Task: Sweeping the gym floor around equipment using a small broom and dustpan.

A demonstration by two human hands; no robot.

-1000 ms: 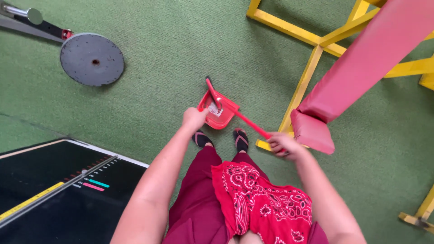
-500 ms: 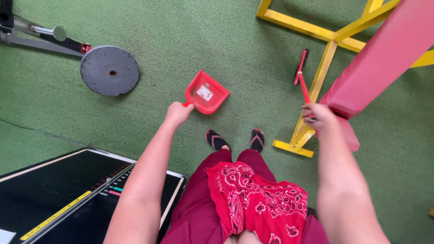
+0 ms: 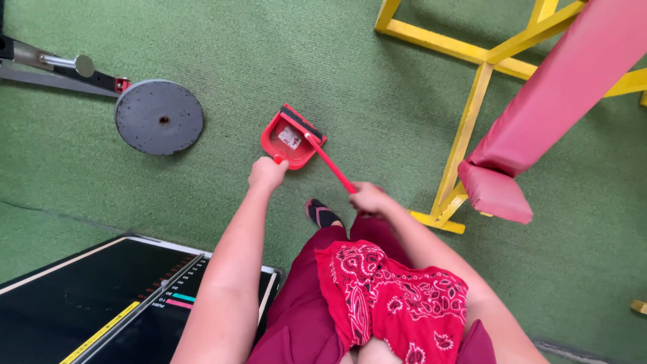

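Now the left hand grips the red dustpan low on the green carpet, the right hand closed round the brush, bristles at its lip — sweeping underway, pan not yet lifted.

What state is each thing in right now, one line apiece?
Red plastic dustpan: on the green carpet, handle gripped by left hand.
Red-handled brush: held by right hand, bristles at the dustpan's mouth.
Grey round metal weight plate: lying flat, untouched.
Pink padded bench: on its yellow frame, unoccupied.
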